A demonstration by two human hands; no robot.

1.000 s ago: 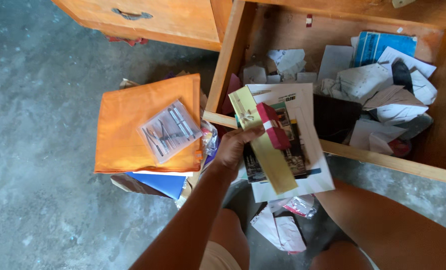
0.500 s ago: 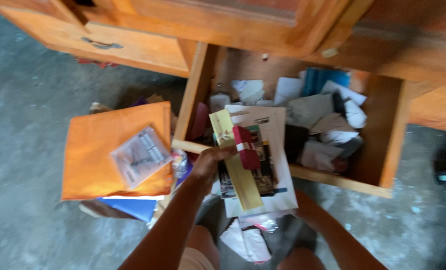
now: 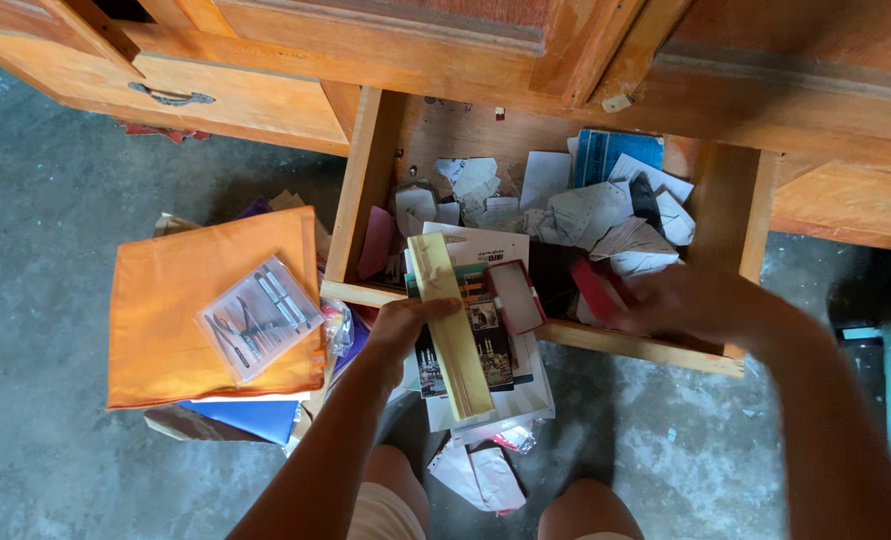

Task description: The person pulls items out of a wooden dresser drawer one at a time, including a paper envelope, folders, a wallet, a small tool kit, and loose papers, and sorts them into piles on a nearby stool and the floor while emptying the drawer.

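My left hand (image 3: pixel 402 322) grips a stack of papers over the drawer's front edge: a long yellow envelope (image 3: pixel 452 340), a printed booklet (image 3: pixel 480 330) and a small red-edged card (image 3: pixel 515 296) on top. My right hand (image 3: pixel 687 303) is blurred and reaches into the open wooden drawer (image 3: pixel 365 190), closed around a red flat object (image 3: pixel 595 288). Inside the drawer lie several crumpled papers (image 3: pixel 585 215) and a blue booklet (image 3: pixel 615 152).
An orange envelope (image 3: pixel 210 305) lies on a pile on the concrete floor at left, with a clear packet of small metal tools (image 3: pixel 258 315) on top. Scrap papers (image 3: pixel 480 475) lie between my knees. A shut drawer with a metal handle (image 3: pixel 170 97) sits upper left.
My right hand has come into view and reached into the drawer, taking hold of a red object. The view has tilted up and back; my left hand keeps the stack.
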